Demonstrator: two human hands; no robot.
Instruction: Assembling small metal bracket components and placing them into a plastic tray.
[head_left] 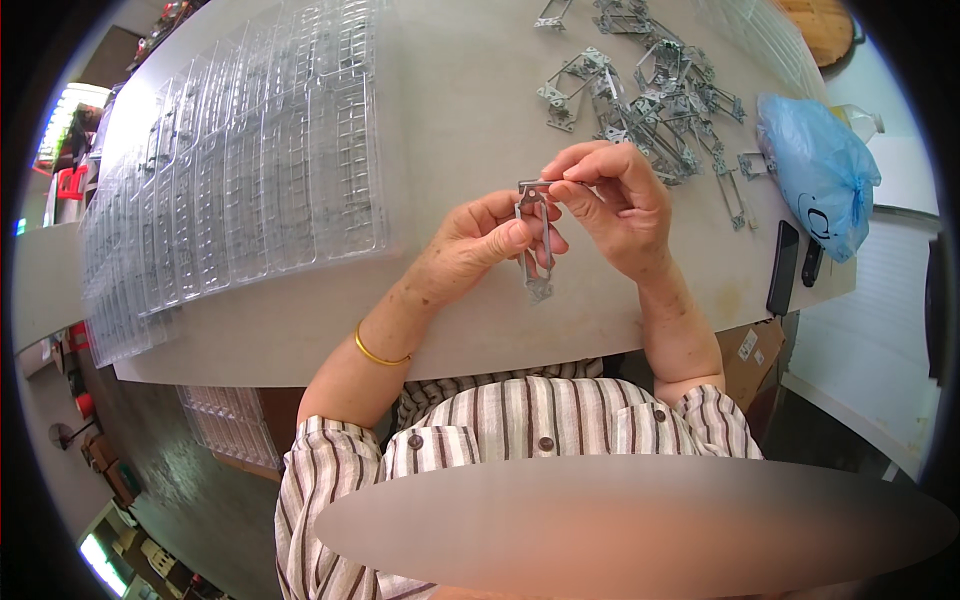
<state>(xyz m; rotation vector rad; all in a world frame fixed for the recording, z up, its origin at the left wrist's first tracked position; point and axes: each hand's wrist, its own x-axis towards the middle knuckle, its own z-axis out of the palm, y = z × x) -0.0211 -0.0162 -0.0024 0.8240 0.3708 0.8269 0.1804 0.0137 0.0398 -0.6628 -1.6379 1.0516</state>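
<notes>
Head view, worktable (470,330), pale grey. Item held: flat grey stamped-metal bracket (536,240), elongated, upright, above table centre. Left hand (480,245) closed on bracket's middle, thumb across it. Right hand (615,205) pinching bracket's top end between thumb and fingertips. Gold bangle (372,352) on left wrist. At 1 o'clock: loose heap of like metal brackets (650,100). At 10 o'clock: overlapping clear plastic blister trays (250,170). At 3 o'clock: blue plastic bag (820,170); black phone (782,267) just beside it.
</notes>
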